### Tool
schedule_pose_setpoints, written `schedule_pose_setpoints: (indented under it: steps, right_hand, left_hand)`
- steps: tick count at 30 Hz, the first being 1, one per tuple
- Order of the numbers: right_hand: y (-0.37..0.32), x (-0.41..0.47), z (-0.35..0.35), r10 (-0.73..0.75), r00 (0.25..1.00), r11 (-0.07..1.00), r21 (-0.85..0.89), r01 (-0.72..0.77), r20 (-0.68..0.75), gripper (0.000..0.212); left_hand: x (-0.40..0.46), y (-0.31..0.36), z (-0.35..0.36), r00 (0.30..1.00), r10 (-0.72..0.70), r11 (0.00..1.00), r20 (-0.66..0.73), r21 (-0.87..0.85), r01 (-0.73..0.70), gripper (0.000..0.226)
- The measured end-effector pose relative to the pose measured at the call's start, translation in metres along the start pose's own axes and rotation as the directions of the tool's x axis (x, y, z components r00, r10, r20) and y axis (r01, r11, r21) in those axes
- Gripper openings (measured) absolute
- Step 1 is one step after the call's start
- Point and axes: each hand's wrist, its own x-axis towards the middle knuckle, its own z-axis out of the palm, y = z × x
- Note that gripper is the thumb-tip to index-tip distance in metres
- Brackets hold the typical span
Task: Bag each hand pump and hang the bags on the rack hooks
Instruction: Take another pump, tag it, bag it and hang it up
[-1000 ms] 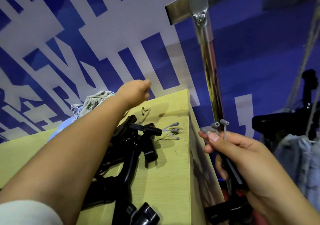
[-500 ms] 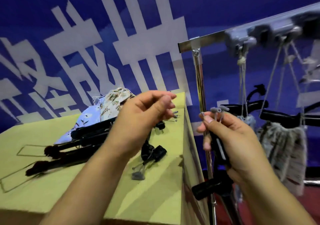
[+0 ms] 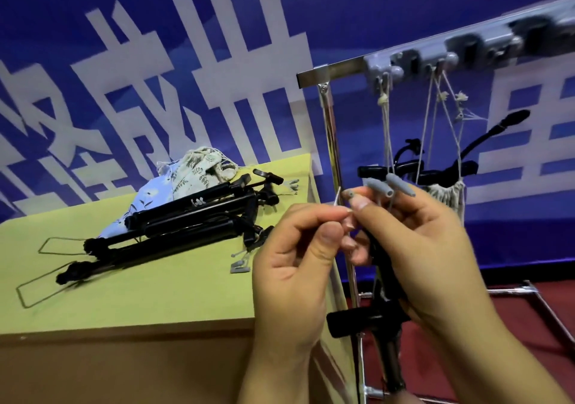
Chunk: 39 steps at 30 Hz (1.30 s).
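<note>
My right hand (image 3: 413, 248) grips a black hand pump (image 3: 382, 319) upright off the table's right edge, with grey nozzle tips (image 3: 392, 184) sticking up between its fingers. My left hand (image 3: 298, 263) pinches a thin metal needle (image 3: 337, 196) right beside the right thumb. Several black hand pumps (image 3: 186, 220) lie piled on the yellow-green table (image 3: 140, 294). Folded cloth drawstring bags (image 3: 186, 167) sit behind the pile. A bagged pump (image 3: 448, 182) hangs by strings from the grey rack hooks (image 3: 413, 64).
The chrome rack post (image 3: 334, 154) stands just beyond the table's right edge, behind my hands. Small grey adapters (image 3: 241, 263) lie loose on the table near the pumps. A blue and white banner wall is behind; red floor lies under the rack.
My left hand came back from the table's far corner to the right hand and now pinches a needle. The view rose, bringing the rack hooks and hanging bag into sight.
</note>
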Motion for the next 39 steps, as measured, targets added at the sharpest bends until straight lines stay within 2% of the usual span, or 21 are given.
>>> schedule_pose_setpoints:
  steps: [11,15,21,28,34,39]
  right_hand:
    - [-0.013,-0.018,0.011,-0.15,0.989,0.987,-0.064,0.15,0.006,0.015]
    - [-0.01,-0.018,0.011,-0.16,0.987,0.984,-0.079,0.159,-0.012,0.018]
    - [-0.01,-0.019,0.01,-0.176,0.984,0.977,-0.12,0.175,0.002,0.005]
    - [-0.009,-0.019,0.009,-0.218,0.976,0.967,-0.136,0.217,0.004,0.005]
    - [-0.002,-0.016,0.005,-0.276,0.958,0.94,-0.186,0.287,0.082,0.009]
    - [-0.001,-0.017,0.006,-0.237,0.968,0.959,-0.141,0.247,0.079,0.004]
  left_hand:
    - [-0.007,0.019,-0.001,0.983,0.161,0.986,0.087,0.034,-0.164,0.013]
    - [-0.007,0.02,-0.002,0.981,0.171,0.982,0.092,0.062,-0.177,0.015]
    - [-0.007,0.019,-0.001,0.981,0.183,0.979,0.07,0.077,-0.189,0.015]
    - [-0.006,0.018,0.001,0.978,0.197,0.976,0.062,0.08,-0.202,0.013]
    - [-0.006,0.017,-0.001,0.98,0.194,0.975,0.05,0.097,-0.198,0.014]
    - [-0.007,0.018,-0.003,0.971,0.232,0.961,0.063,0.141,-0.239,0.013]
